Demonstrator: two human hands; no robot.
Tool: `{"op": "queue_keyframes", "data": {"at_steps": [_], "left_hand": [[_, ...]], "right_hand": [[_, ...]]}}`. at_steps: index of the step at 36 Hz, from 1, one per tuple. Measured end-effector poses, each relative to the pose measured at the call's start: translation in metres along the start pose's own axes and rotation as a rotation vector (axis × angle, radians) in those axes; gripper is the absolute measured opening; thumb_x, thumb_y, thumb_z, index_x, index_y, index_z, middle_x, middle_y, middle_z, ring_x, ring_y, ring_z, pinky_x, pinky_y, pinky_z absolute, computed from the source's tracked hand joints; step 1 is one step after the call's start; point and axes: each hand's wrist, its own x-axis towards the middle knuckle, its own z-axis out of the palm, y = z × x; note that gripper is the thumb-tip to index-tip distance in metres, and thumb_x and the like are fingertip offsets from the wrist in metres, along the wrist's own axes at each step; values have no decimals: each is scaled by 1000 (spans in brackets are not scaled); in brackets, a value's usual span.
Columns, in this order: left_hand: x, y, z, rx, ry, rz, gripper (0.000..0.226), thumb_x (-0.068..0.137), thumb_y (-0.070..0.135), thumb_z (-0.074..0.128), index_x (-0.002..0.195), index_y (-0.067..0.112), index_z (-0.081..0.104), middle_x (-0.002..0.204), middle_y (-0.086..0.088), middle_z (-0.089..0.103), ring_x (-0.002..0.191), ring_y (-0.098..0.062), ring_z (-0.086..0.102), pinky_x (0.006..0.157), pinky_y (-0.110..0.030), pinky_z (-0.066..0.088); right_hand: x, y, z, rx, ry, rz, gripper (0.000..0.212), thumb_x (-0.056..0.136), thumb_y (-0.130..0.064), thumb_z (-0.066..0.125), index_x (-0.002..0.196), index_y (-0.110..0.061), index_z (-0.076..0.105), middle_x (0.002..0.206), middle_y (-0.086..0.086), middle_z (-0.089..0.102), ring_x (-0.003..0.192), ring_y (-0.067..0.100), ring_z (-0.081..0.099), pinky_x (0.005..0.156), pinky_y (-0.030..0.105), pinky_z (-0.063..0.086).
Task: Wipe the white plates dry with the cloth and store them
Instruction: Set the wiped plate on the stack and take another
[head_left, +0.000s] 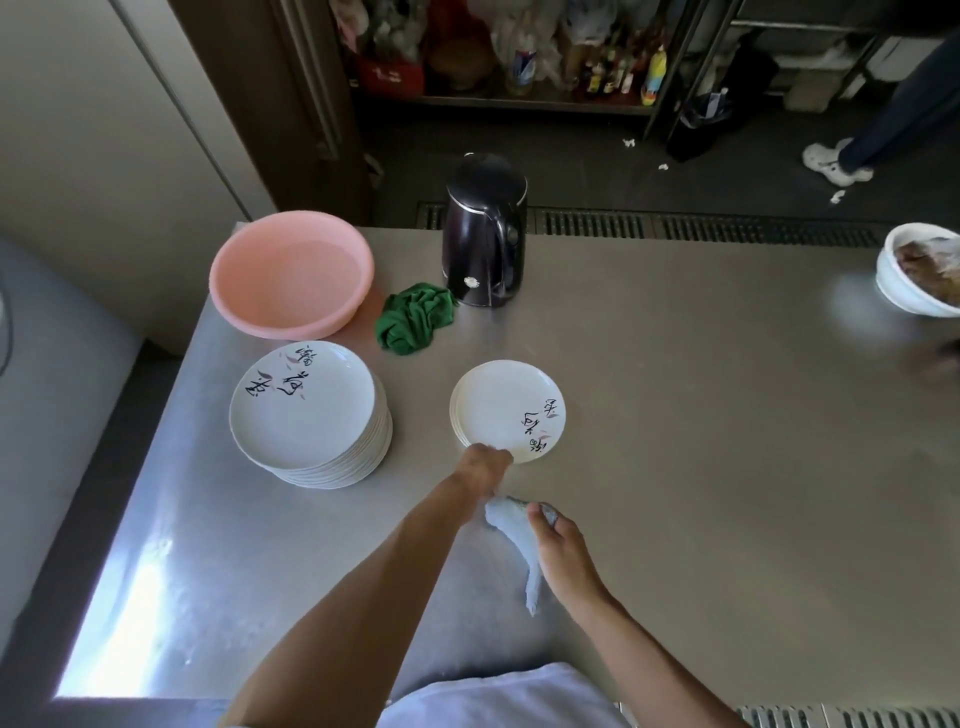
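Two stacks of white plates rest on my steel surface (701, 441): tall stack (306, 410) left, short stack (506, 408) centre. My left hand (483, 467) grips the short stack's near rim; my right hand (563, 556) fingers (537, 519) pinch the pale cloth (514, 530) just beside it. Green rag (413, 318), pink basin (291, 273) and kettle (485, 234) stand behind.

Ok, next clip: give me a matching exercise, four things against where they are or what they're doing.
1. pink basin
2. green cloth
3. left hand
4. right hand

A. holds the pale cloth
B. grips the near rim of the small plate stack
C. crumpled beside the black kettle
D. at the far left corner of the table

Pairs: 1-D, 2-C, 3-B, 4-A.
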Motion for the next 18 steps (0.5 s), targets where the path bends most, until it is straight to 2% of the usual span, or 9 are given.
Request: {"op": "queue_keyframes", "data": {"at_steps": [2,4,5,7,9,11,13,15,18], "left_hand": [[-1,3,-17,-4,36,118,14,99,7,55,93,17,62,92,-3,55,94,-21,47,81,-29,37],[-9,7,-37,27,104,242,27,100,11,56,124,17,67,112,1,60,103,-17,51,88,-23,37],[-14,10,-49,42,143,296,34,100,12,55,131,19,66,116,4,62,104,-15,54,87,-21,40],[-25,12,-72,58,186,399,29,98,12,53,112,29,72,105,8,65,92,-11,55,78,-19,45],[-38,13,-96,42,231,463,22,96,17,55,93,34,70,96,11,64,85,-11,55,81,-25,45],[-51,11,-121,-47,275,484,25,89,28,57,110,31,72,102,11,71,92,-13,64,88,-29,47],[-59,7,-147,-169,354,510,35,88,23,56,120,23,70,111,3,75,100,-16,71,96,-30,52],[-64,1,-173,-334,437,534,30,97,8,53,121,13,69,112,-5,74,96,-19,74,94,-34,57],[-67,-13,-206,-380,612,557,32,100,4,47,125,6,67,113,-10,72,89,-16,73,83,-32,61]], "right_hand": [[6,-11,8,74,33,30,29,104,-33,46,114,-20,69,110,-9,70,106,2,61,88,22,41],[13,-26,19,163,47,56,26,103,-35,47,108,-24,70,107,-13,71,104,0,62,83,20,43],[17,-34,26,206,40,67,26,103,-36,47,107,-25,70,107,-13,72,104,2,63,84,20,46],[26,-50,43,301,13,63,28,103,-36,48,113,-23,70,111,-8,73,109,9,65,96,32,50],[35,-69,60,401,1,53,28,102,-34,49,115,-21,70,114,-4,74,111,15,66,105,42,48],[41,-90,76,464,2,44,28,102,-36,51,118,-20,68,118,-2,72,114,18,65,109,45,45],[46,-111,91,481,13,24,29,100,-38,53,121,-21,67,123,-2,69,118,18,62,112,45,42],[48,-130,105,473,33,-3,33,99,-40,55,126,-22,64,130,-2,65,124,17,58,114,43,40],[51,-152,123,408,41,-28,40,100,-45,52,129,-20,62,134,3,63,124,20,57,113,41,39]]}}
